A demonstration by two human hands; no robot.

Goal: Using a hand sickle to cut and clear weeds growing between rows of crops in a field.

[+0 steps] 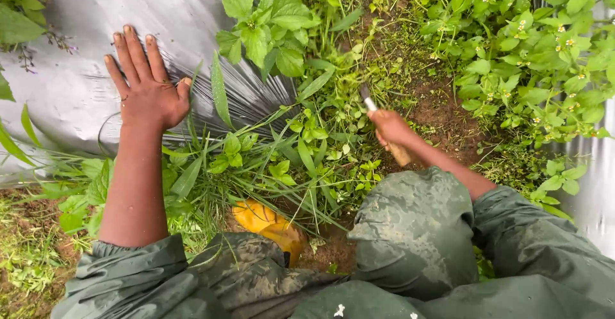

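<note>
My left hand [146, 83] lies flat, fingers spread, on a grey plastic ground sheet [70, 95] at the upper left. My right hand [389, 127] is closed around the wooden handle of a small hand tool [368, 103], whose metal blade points into the weeds [307, 139] and bare brown soil [442, 111] in the middle. Tall grass blades and leafy weeds grow between the two hands. Both arms wear wet dark green rain sleeves.
A yellow boot tip [269, 224] shows among the grass near my knees. Dense green plants with small pale flowers [532, 43] fill the upper right. Another strip of grey plastic sheet [596, 184] runs along the right edge.
</note>
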